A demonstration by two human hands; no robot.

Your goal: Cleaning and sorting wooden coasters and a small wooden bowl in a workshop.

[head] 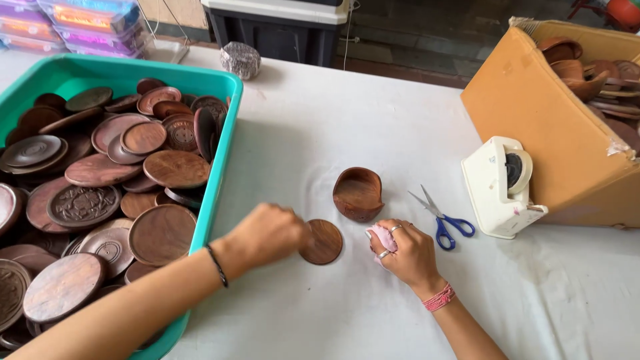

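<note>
My left hand (265, 235) rests on the white table and grips the left edge of a round brown wooden coaster (323, 243) that lies flat. My right hand (405, 252) is closed around a small pink cloth (385, 238), just right of the coaster. Behind both stands a curved wooden coaster holder (358, 193), empty and touched by neither hand. To my left a teal plastic bin (217, 173) holds several round wooden coasters and discs (160, 233).
Blue-handled scissors (443, 222) lie right of the holder. A white tape dispenser (500, 187) stands against a tilted cardboard box (553, 133) with wooden pieces inside. A foil-wrapped ball (240, 60) and stacked plastic containers (87, 23) sit at the table's far edge.
</note>
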